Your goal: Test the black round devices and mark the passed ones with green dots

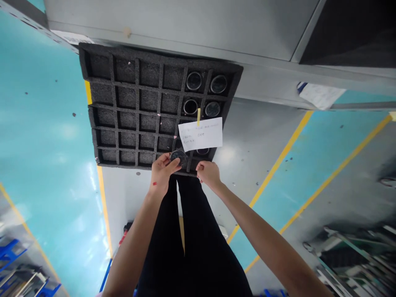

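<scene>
My left hand [163, 171] pinches a round dark disc [177, 156] with a shiny rim, thumb on its face, over the near side of a black foam tray [126, 111]. My right hand [209, 173] is closed at the tray's near right edge; whatever its curled fingers hold, if anything, is hidden. Similar round pieces lie in the right-hand compartments, among them one at the far corner [218, 83] and one nearer [203, 150]. A white paper with handwriting [202, 135] and a yellow strip [198, 117] lies over some compartments and hides what is under it.
A grey metal cabinet [185, 29] stands along the tray's far side. Yellow lines [281, 159] mark the green and grey floor. Metal racks or carts [349, 255] stand at lower right, blue items [12, 251] at lower left. White papers [321, 94] hang at the right.
</scene>
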### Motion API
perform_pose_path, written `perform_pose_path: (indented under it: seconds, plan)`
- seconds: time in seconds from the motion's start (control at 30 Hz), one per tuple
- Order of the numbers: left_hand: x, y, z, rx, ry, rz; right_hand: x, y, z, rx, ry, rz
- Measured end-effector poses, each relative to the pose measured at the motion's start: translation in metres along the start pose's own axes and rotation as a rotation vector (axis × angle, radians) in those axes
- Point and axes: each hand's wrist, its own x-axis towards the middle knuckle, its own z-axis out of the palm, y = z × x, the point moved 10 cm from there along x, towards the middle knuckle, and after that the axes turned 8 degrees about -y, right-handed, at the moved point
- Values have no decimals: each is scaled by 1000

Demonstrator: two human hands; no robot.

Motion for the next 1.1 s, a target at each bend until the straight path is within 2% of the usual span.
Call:
perform_pose_path:
  seconds: [0.2,0.37,0.47,0.53,0.63,0.77,0.97,1.1]
  plan:
    - [-20,22,9,39,-17,102,-1,-1,-1,0,3,0]
    - [-49,55,3,237,93,327,-2,-2,0,11,-17,0]
    - [-54,63,-2,358,149,407,-2,-2,0,12,-18,4]
    - [-41,56,-8,408,181,372,-2,-2,0,13,-18,5]
    - [-8,37,-17,479,219,256,-2,-3,0,13,-19,5]
    - [23,21,-21,613,271,186,-3,-4,0,10,-16,11]
    - [38,6,-17,713,278,132,-1,-2,1,4,-13,14]
    - [41,5,-15,786,286,144,0,-1,2,11,-29,7]
